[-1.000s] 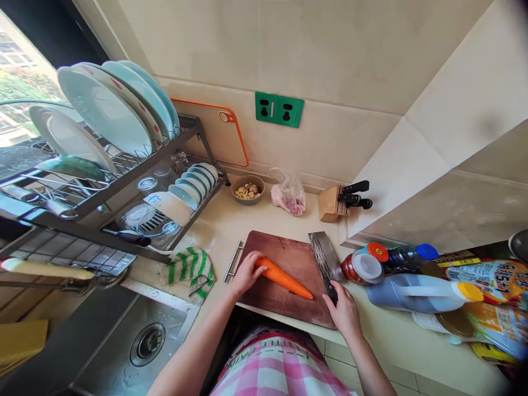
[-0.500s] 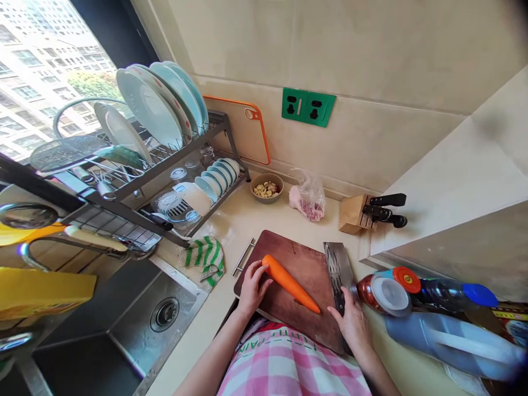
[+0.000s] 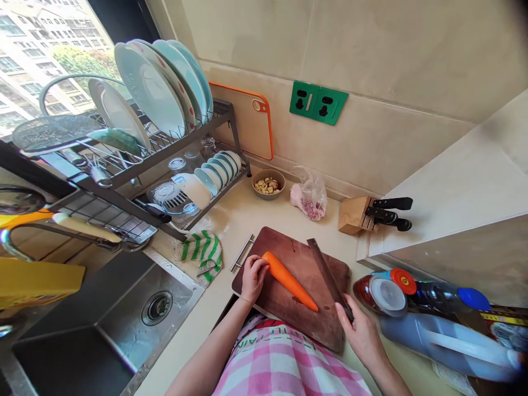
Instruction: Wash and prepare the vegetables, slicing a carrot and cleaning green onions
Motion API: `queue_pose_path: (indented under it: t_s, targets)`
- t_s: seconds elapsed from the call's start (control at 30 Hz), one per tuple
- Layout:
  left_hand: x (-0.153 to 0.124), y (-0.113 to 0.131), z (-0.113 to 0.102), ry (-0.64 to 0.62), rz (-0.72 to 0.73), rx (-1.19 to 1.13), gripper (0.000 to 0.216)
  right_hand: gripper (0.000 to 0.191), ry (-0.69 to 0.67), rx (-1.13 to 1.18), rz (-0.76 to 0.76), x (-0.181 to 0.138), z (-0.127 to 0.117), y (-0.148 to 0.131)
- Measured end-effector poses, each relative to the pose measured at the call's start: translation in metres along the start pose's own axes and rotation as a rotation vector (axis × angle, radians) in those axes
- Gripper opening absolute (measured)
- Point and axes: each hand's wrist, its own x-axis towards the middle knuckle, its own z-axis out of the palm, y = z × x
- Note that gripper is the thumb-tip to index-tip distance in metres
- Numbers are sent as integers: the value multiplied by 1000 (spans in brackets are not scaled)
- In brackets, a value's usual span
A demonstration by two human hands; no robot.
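The left hand [image 3: 252, 279] pinches a tapered, uncut orange carrot [image 3: 291, 281] near a brown rectangular board's [image 3: 295, 247] left edge; the right hand [image 3: 362, 331] grips a dark metal cleaver [image 3: 325, 270].

From my head, the camera looks forward and down, near and above my right hand [image 3: 363, 330], taking in the sink [image 3: 127, 313] left of my grip and the wall [image 3: 247, 38] beyond.
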Motion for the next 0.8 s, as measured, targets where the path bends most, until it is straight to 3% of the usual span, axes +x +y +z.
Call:
queue_pose_path:
  t_s: [0.17, 0.3, 0.57, 0.8]
  targets:
    - [4, -1, 4, 11, -8, -45, 12, 29, -185, 37, -255, 18, -9, -53]
    - [2, -4, 5, 19, 1, -66, 11, 22, -324, -2, -318, 31, -18, -79]
    - [-2, -8, 7, 22, -2, -96, 12, 22, -419, -58, -321, 37, -20, -94]
    - [-1, -5, 4, 3, -21, -89, 13, 19, -416, -173, -318, 37, -19, -100]
